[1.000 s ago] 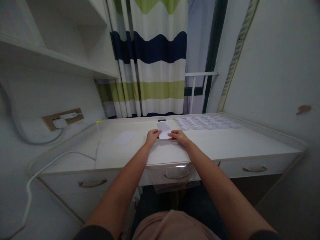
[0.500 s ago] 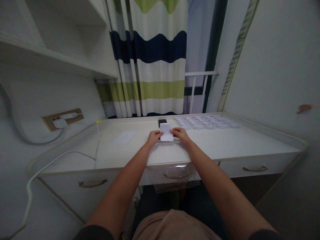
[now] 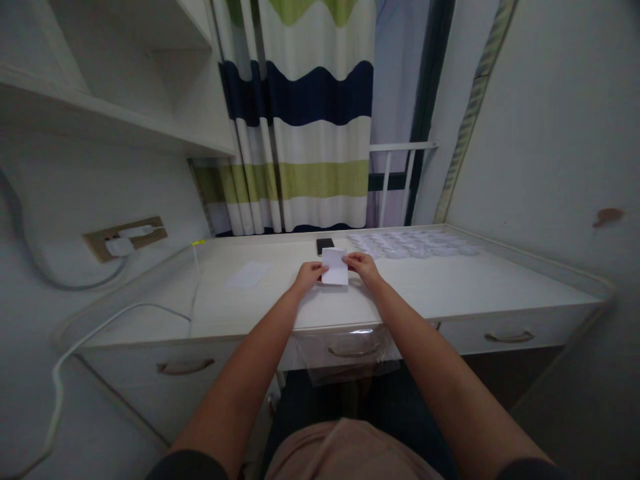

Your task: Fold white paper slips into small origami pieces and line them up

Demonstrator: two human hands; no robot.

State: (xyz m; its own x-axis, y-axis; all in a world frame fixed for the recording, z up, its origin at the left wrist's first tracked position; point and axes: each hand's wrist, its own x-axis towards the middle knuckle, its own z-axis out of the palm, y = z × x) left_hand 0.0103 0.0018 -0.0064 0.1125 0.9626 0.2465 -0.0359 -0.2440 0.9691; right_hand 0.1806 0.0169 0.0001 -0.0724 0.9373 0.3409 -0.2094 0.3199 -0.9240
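A small white piece of paper (image 3: 335, 268), apparently folded, is held up just above the desk in front of me. My left hand (image 3: 309, 275) pinches its left edge, thumb on the near face. At the upper right edge, my right hand (image 3: 364, 267) grips the same paper between thumb and fingers. Behind the paper a black flat object (image 3: 325, 245) lies on the desk, partly covered from view. To the left, a flat white sheet (image 3: 250, 274) rests on the desktop.
Rows of small white folded or wrapped pieces (image 3: 413, 244) cover the desk's back right. A white cable (image 3: 145, 305) crosses the left side of the white desk (image 3: 240, 317). Clear plastic (image 3: 345, 363) hangs over the middle drawer. A shelf (image 3: 115, 127) juts out at upper left.
The paper has shifted slightly down and to the right, tilting a little. Both hands keep their hold, with the right hand a touch higher.
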